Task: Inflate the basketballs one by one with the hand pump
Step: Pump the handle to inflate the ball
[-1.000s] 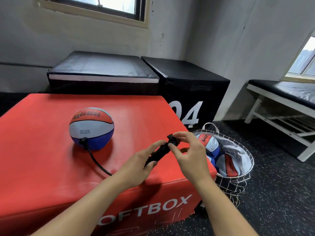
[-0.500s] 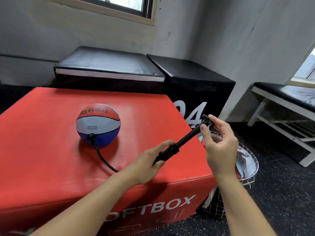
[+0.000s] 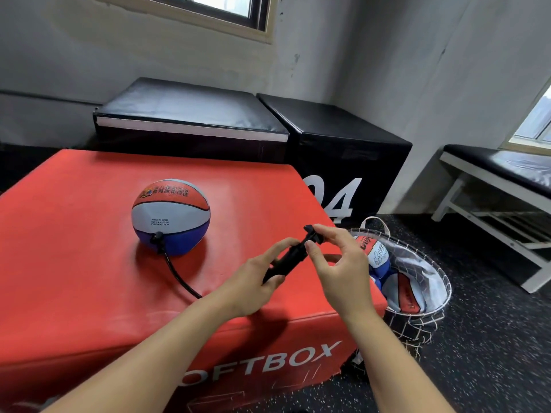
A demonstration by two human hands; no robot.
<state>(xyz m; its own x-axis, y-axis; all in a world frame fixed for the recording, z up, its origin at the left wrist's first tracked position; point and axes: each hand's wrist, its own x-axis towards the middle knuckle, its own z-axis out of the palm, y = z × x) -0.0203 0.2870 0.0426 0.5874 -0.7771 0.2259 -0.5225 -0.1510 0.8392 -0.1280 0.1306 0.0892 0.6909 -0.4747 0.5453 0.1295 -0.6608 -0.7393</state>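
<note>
Our left hand (image 3: 253,281) grips the hand pump (image 3: 287,260) barrel; our right hand (image 3: 340,263) pinches its handle, hose (image 3: 179,278) in the basketball (image 3: 171,216).

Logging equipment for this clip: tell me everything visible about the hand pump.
The hand pump is a slim black tube, apparently plastic, tilted up to the right above the red box. The left hand grips its barrel; the right hand pinches the top handle, pushed in. A black hose curves to the basketball.
</note>
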